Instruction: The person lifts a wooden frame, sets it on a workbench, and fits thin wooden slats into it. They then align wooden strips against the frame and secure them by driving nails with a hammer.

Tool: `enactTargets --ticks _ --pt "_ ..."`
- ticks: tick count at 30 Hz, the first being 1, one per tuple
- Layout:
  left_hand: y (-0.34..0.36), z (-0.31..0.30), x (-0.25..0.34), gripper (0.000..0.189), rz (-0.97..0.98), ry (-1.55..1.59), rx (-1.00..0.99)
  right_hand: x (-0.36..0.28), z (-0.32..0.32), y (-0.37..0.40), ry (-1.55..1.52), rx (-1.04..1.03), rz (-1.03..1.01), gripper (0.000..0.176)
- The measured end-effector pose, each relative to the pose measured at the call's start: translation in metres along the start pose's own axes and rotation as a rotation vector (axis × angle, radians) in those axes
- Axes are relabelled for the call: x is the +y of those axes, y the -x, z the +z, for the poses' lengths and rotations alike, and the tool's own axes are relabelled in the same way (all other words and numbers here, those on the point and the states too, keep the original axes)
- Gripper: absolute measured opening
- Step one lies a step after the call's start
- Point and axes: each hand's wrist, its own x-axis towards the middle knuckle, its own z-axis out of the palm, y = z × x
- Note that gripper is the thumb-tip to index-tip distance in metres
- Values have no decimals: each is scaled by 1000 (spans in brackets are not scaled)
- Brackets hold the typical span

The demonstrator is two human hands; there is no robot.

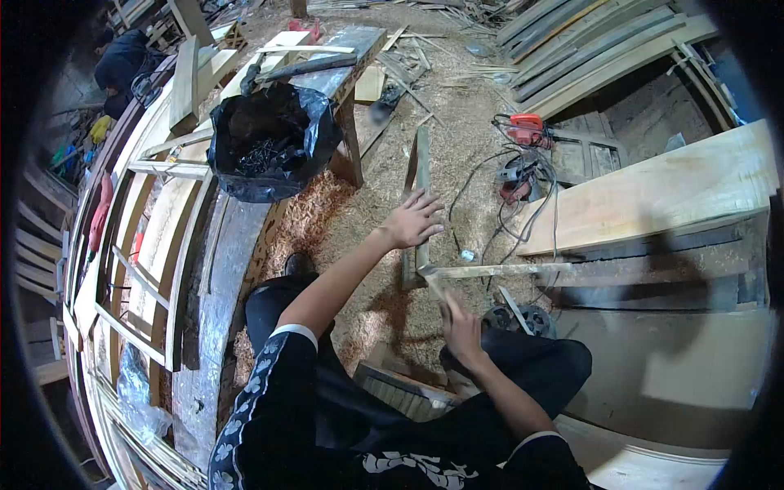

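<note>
My left hand [415, 219] lies with its fingers spread on a narrow wooden frame piece [421, 159] that stands on the shavings-covered floor. My right hand [463, 331] is closed around a wooden-handled tool [437, 286]. The tool's upper end meets the near corner of the frame piece, just below my left hand; its exact kind is hard to make out. From that same corner a thin wooden strip [506, 269] runs off to the right.
A black plastic bag of nails [273, 147] sits on the bench at left. Right of the frame piece are a red power tool [527, 131], a second power tool [518, 175] with loose cords, and a wide board [653, 192]. A person [126, 65] crouches far left.
</note>
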Motion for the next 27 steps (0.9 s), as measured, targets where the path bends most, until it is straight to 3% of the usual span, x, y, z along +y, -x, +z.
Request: enactTargets --ticks 1,3,4,5,7,8,13,18,23,25,26,27 --pt "2 -3 0 56 9 0 -76 -13 -9 0 -2 8 -1 40" --pt "-2 1 -9 56 -35 -40 -3 -30 -31 -12 -237 328 -11 41" --pt "1 0 -5 58 -54 -14 -65 -26 -34 -9 -226 378 -78 42" --pt "0 -2 -2 59 -61 8 -125 -22 -31 -5 -224 373 -65 42" --pt "-2 3 1 61 -45 8 -122 -5 -12 2 26 28 -39 45" --pt "-2 3 3 62 -16 6 -105 16 12 4 -29 95 -31 45" --pt "0 -3 2 61 -54 54 -85 -4 -33 -26 -246 427 41 39" --pt "5 -14 10 59 -57 19 -87 2 -26 -62 -432 278 176 42" --pt "33 -5 5 58 -98 18 25 21 18 -73 -462 239 63 61" --pt "59 -1 17 62 -296 196 144 18 24 -75 -512 195 151 61" --pt "75 8 26 66 -365 299 298 17 29 -75 -446 267 102 59" --pt "88 6 44 66 -375 289 286 14 29 -72 -463 260 104 59"
